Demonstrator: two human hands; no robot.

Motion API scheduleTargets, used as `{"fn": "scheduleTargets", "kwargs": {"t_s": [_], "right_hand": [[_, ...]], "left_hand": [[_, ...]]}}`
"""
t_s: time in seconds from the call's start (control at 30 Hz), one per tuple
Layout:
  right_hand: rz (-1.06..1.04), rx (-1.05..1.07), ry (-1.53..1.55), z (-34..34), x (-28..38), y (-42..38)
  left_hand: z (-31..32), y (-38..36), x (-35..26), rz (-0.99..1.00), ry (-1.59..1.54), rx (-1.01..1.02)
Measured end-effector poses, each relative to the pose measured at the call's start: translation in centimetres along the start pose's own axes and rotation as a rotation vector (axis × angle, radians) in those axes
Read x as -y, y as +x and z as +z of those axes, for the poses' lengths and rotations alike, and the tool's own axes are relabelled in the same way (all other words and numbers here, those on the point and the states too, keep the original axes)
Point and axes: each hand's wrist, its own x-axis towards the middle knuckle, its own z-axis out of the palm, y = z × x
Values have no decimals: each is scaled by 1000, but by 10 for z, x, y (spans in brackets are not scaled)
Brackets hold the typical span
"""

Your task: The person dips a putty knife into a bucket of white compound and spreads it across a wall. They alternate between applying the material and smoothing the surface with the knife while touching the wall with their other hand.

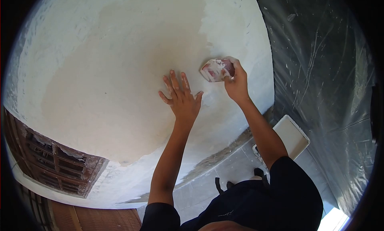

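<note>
1. While the action is up on the pale wall point(120, 63), over on the far left sits a brown window frame point(60, 163) with a lattice of bars; its outer side is lost in the dark edge of the lens, and what lies behind the bars can't be made out.

2. Here's the left hand point(184, 101), open, fingers spread, palm towards the wall, seemingly laid on it for balance or to feel the surface. The palm is hidden, so how hard it presses is anyone's guess.

3. Just to its right comes the star of the show, the flat tool point(214, 70), up against the wall beside a darker, damp-looking patch. White paste smears its reddish back (messy work, this!). Its working face is turned from view, so whether it is a float or a scraper can't be told.

4. And the right hand point(237, 81) is gripping that tool at its right end, probably to leave the rest of it free against the wall. Some fingers are tucked out of sight.

5. Down on the floor point(204, 197) waits a pale-rimmed tray point(291, 137), near the person, presumably for easy reach; the right arm and sleeve crowd its near side, and its contents are hard to read.

6. Far right, a dark plastic sheet point(320, 67) hangs beside the wall, likely against splashes, its outer edge swallowed by shadow.
</note>
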Motion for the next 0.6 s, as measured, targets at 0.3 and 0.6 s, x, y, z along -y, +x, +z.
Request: {"fn": "scheduleTargets", "kwargs": {"t_s": [0.3,0.6], "right_hand": [[62,-130,19,1,3,-10],[28,-104,30,-7,-8,-4]], "left_hand": [[-4,-2,1,-22,4,57],[-1,-5,-1,22,36,2]]}}
